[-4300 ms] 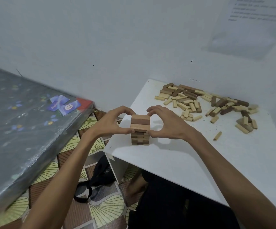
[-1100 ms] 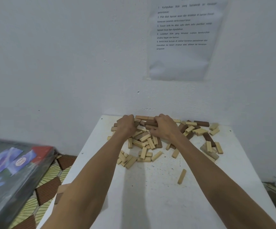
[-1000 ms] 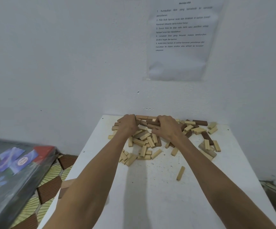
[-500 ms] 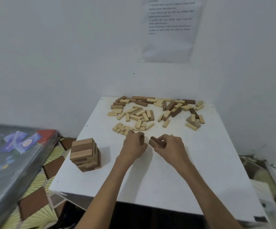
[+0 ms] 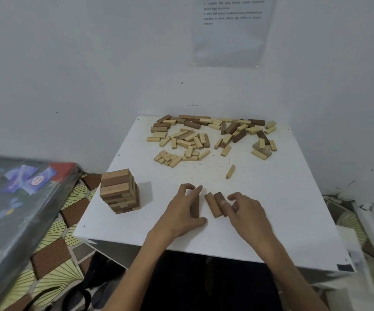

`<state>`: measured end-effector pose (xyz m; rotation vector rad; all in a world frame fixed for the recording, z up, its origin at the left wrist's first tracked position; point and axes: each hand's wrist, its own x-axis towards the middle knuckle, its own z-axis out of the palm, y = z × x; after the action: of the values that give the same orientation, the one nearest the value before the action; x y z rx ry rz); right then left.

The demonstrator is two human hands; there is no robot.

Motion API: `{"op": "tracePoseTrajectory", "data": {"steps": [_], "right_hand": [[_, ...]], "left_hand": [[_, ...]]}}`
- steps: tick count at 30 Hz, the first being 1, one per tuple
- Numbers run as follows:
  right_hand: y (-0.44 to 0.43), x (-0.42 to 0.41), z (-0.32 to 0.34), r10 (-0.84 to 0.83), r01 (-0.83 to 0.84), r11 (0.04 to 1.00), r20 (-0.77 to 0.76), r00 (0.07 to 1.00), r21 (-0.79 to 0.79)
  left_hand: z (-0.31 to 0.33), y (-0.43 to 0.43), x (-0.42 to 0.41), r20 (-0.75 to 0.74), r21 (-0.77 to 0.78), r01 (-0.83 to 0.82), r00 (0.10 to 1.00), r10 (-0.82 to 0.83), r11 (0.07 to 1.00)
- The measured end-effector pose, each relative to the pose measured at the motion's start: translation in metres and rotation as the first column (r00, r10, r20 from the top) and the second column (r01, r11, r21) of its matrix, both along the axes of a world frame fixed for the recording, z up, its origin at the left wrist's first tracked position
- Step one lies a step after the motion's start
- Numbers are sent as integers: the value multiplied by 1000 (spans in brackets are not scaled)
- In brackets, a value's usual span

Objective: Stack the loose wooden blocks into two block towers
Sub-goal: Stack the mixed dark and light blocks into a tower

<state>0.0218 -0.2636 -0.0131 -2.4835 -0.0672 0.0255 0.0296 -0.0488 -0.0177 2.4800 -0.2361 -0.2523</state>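
Grips a brown block [image 5: 196, 206] in the left hand [image 5: 181, 212], right of the tower [image 5: 119, 191] on the tabletop [image 5: 271, 209]. Touches paired blocks [image 5: 213, 206] farther right with curled fingers of the right hand [image 5: 248, 214]; cannot tell whether clasped.

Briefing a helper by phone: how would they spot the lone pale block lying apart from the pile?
On the white table, a scattered pile of loose blocks fills the far side. Just nearer than it, right of centre, lies one pale block. Unlike the rest it touches nothing, and it is paler than the dark blocks laid nearer still.
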Motion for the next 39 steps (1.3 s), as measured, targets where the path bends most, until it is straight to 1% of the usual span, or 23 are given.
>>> {"op": "tracePoseTrajectory", "data": {"steps": [2, 5, 9, 11, 13, 16, 21, 25, 27, 30, 33, 35, 39], "right_hand": [[-6, -1, 2, 93, -93, 995, 5, 996, -26], [-12, -1, 1, 160, -159, 987, 12, 987, -24], [-19, 5, -3, 196, -195, 979, -1, 981, -52], [-21, 4, -1, 261, -262, 961, -24, 965, -89], [-25, 2, 4, 321, -328, 938, -81, 944, -109], [-35, 8, 3, 360, -376, 923, -163, 918, -78], [-37, 23, -1, 401, -406, 914, -174, 900, 6], [-46, 36, 1, 422, -405, 906, -207, 883, 121], [-51, 45, 7, 423, -416, 906, -219, 879, 83], [-54, 58, 8, 445, -450, 893, -224, 867, 32], [-53, 67, 2, 494, -512, 859, -238, 836, -17], [-51, 69, -1, 521, -539, 842, -210, 828, -35], [-45, 67, -9, 527, -534, 844, -114, 842, -38]], "left_hand": [[0, 0, 0, 24, -9, 39, 999, -39, 999], [-3, -6, -3, 89, -20, 64, 994, -62, 998], [-14, -16, -8, 186, -32, 32, 982, -26, 999], [-17, -18, -9, 208, -70, -3, 978, 18, 998], [-17, -18, -7, 212, -104, -19, 976, 41, 994], [-17, -18, -2, 201, -98, 46, 979, -25, 994], [-17, -18, 5, 149, -127, 129, 983, -109, 983], [-9, -13, 11, 125, -153, 161, 982, -143, 975], [-7, -10, 11, 117, -117, 121, 987, -107, 986], [-6, -3, 14, 162, 64, 45, 985, -55, 997], [-10, -2, 19, 152, 146, 84, 983, -107, 986], [-13, -3, 21, 156, 142, 96, 981, -118, 985], [-18, -1, 24, 152, 48, 86, 984, -92, 995]]}}
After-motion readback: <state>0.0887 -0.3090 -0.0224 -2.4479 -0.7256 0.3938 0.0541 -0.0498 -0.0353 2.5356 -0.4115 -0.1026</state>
